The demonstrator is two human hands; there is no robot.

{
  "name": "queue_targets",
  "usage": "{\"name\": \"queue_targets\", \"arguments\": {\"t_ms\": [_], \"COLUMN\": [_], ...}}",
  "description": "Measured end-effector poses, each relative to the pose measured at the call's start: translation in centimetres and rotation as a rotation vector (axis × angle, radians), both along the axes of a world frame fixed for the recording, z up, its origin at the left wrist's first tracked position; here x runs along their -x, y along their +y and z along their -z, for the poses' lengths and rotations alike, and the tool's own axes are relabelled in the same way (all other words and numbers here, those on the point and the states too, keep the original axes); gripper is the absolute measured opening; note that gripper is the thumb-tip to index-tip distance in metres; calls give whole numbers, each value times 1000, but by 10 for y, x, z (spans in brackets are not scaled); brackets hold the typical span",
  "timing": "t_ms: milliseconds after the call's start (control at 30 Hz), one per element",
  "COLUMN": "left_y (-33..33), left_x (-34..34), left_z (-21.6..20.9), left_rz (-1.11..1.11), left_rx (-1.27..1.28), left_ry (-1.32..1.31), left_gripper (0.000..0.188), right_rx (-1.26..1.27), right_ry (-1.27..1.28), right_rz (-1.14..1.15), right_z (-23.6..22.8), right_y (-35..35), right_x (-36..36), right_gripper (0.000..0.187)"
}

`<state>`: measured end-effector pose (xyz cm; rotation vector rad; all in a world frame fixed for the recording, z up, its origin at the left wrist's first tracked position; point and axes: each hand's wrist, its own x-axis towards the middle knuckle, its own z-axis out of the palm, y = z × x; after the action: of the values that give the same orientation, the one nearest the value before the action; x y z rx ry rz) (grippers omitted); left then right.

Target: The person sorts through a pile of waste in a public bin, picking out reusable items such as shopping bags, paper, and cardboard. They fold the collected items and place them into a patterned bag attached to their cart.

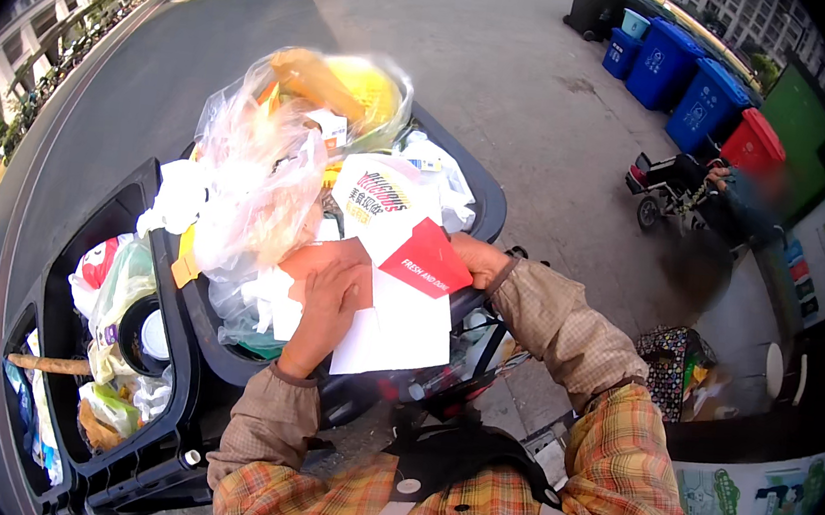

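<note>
A partly unfolded paper food box (403, 329), with white, red and reddish-brown panels, lies over a heaped dark bin (492, 190) in front of me. On its reddish-brown panel is my left hand (325, 307), fingers bent over the card; its thumb side is partly hidden. My right hand (479, 262) grips the box at the right, beside the red panel, with most of its fingers hidden behind the card. Just beyond the left hand bulges a clear plastic bag (260, 176) of litter. A yellow item (365, 90) shows in the bag at the top of the heap.
At the left stands another open bin (178, 404) with bags, a black round container and a wooden stick (49, 364). Blue bins (707, 106) and a red bin (754, 143) line the far right. A person (750, 208) is near a wheeled cart (663, 188).
</note>
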<state>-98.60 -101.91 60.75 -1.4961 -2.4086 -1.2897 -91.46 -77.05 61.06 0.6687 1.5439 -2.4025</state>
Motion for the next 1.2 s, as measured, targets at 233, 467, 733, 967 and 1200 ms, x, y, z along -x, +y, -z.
{"name": "queue_targets", "arguments": {"t_ms": [233, 467, 733, 967, 1200], "left_y": [0, 2, 118, 237, 285], "left_x": [-14, -120, -161, -194, -191], "left_z": [-50, -123, -47, -24, 30], "left_rz": [94, -298, 560, 714, 480], "left_rx": [-7, -296, -545, -671, -401], "left_ry": [62, -279, -1475, -1637, -1687], "left_gripper": [32, 12, 95, 102, 86], "right_rx": [-46, 429, 552, 276, 146], "right_ry": [186, 481, 796, 477, 331], "right_rz": [56, 241, 77, 376, 500], "right_z": [-29, -47, -37, 25, 96], "right_y": [-38, 53, 115, 204, 285], "right_x": [6, -111, -203, -281, -325], "right_gripper": [33, 38, 42, 44, 35]}}
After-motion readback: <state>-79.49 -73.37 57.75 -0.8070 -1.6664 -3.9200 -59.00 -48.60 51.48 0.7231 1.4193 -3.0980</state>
